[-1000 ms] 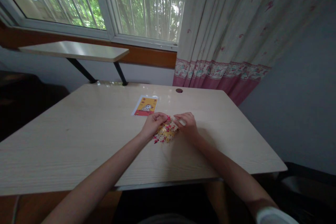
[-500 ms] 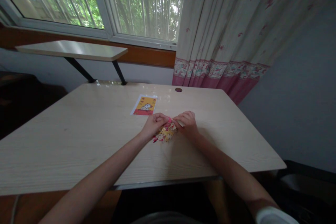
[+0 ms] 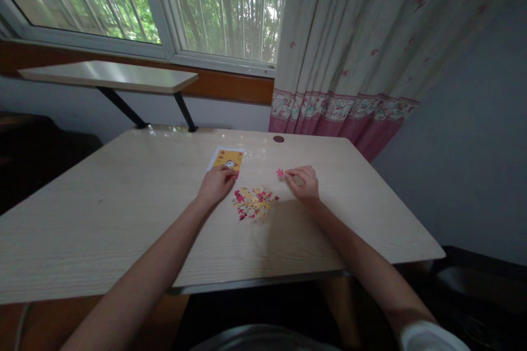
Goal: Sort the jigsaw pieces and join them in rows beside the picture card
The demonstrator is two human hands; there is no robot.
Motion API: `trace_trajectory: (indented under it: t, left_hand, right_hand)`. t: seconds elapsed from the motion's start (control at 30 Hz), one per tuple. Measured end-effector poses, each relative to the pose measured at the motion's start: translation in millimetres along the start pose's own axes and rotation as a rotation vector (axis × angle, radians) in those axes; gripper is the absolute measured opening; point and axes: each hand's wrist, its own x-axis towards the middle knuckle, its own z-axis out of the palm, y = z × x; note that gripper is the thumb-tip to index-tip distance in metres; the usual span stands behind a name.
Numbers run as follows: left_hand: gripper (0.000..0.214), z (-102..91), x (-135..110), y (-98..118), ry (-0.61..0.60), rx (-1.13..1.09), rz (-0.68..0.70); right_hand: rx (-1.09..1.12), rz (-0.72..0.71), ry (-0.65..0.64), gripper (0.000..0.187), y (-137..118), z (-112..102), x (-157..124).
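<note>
A heap of small red and yellow jigsaw pieces (image 3: 253, 203) lies on the pale wooden table (image 3: 123, 214). My left hand (image 3: 216, 182) sits to the left of the heap, fingers curled, fingertips on the near edge of a yellow and red picture card (image 3: 228, 159). My right hand (image 3: 303, 181) is to the right of the heap, its fingertips pinched on one pink jigsaw piece (image 3: 280, 172) held just above the table.
A round cable hole (image 3: 279, 139) is in the table's far edge. A narrow shelf (image 3: 111, 75) on black brackets runs under the window. A flowered curtain (image 3: 349, 55) hangs at the back right. A dark seat (image 3: 41, 148) stands at the left.
Both hands have left the heap, which now lies spread out. The left hand went left to the card. The right hand went right and back with one pink piece.
</note>
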Motion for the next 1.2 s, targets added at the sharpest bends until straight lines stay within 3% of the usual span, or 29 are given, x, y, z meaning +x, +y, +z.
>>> trace_trajectory:
  t: [0.17, 0.37, 0.6, 0.83, 1.0, 1.1, 1.2]
  left_hand:
    - [0.027, 6.4, 0, 0, 0.026, 0.048, -0.02]
    - [0.028, -1.8, 0, 7, 0.062, -0.037, 0.016]
    - [0.023, -4.4, -3, 25, -0.066, -0.202, 0.185]
    - [0.024, -2.4, -6, 31, -0.122, -0.241, 0.235]
    - [0.025, -5.5, -5, 31, -0.046, -0.118, 0.152]
    - [0.028, -8.2, -5, 29, 0.037, 0.03, 0.051]
    - [0.029, -8.9, -5, 26, 0.035, 0.097, 0.024]
  right_hand:
    - [0.021, -0.038, 0.039, 0.014, -2, 0, 0]
    - [0.019, -0.014, 0.041, 0.015, -3, -4, 2]
    - [0.005, 0.01, 0.041, 0.017, -4, -4, 2]
    - [-0.007, 0.002, 0.047, 0.016, -2, -3, 2]
    - [-0.013, 0.075, -0.151, 0.016, 9, 15, 14]
    - [-0.019, 0.16, -0.244, 0.017, 16, 36, 27]
    - [-0.038, 0.219, -0.317, 0.017, 17, 61, 41]
